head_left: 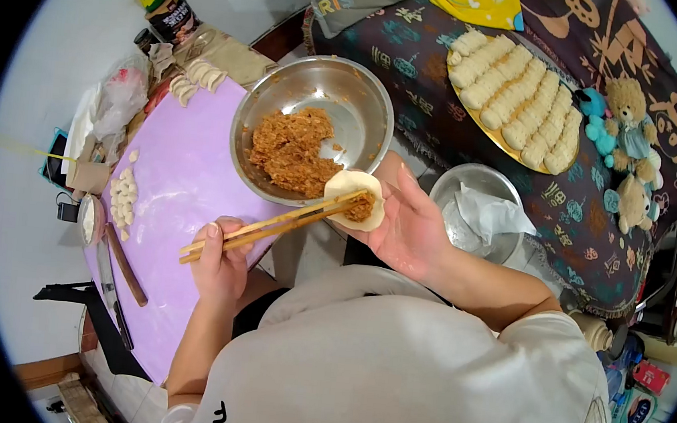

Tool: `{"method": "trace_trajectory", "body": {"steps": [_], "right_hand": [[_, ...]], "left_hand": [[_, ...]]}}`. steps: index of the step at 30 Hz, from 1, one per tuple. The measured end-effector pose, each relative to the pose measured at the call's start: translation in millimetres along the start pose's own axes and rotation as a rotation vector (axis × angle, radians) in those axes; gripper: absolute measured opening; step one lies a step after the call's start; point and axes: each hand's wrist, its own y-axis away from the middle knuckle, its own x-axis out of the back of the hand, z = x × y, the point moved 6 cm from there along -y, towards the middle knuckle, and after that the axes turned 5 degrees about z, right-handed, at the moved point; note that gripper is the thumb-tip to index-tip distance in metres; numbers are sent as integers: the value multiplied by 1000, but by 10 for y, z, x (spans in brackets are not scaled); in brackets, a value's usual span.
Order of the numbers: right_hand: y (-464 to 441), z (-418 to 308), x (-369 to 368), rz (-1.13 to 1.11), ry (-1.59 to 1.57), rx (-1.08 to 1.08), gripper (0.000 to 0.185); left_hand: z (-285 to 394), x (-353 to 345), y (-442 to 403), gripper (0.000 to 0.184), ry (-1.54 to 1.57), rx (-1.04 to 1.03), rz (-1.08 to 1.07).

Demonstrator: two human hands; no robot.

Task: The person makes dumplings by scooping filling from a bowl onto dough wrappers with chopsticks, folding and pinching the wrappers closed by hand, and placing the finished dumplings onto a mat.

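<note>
My left hand [221, 264] is closed round a pair of wooden chopsticks [277, 225]. Their far tips touch a small lump of brown filling [362, 206] on a round dumpling wrapper [344, 185]. My right hand [421, 236] cradles that wrapper, palm up, with its fingers mostly hidden beneath it and the thumb raised. Just beyond the wrapper stands a large steel bowl [376, 112], partly filled with minced filling [296, 147]. The wrapper overlaps the bowl's near rim in view.
A purple mat [189, 174] bears dough pieces [123, 197], a rolling pin [126, 267], a knife [111, 292] and several dumplings [199, 77]. On the patterned cloth at right sits a tray of dumplings [517, 98] beside plush toys [631, 128]. A smaller metal bowl [470, 175] holds white plastic.
</note>
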Motion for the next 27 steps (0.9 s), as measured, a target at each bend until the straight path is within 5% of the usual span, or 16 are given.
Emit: {"method": "trace_trajectory", "body": {"steps": [4, 22, 27], "right_hand": [[-257, 58, -223, -76, 72, -13, 70], [-521, 124, -546, -165, 56, -66, 72], [-516, 129, -559, -171, 38, -100, 73]], "left_hand": [[303, 111, -120, 31, 10, -130, 68], [679, 442, -454, 28, 133, -104, 134], [699, 325, -503, 30, -56, -99, 91]]}}
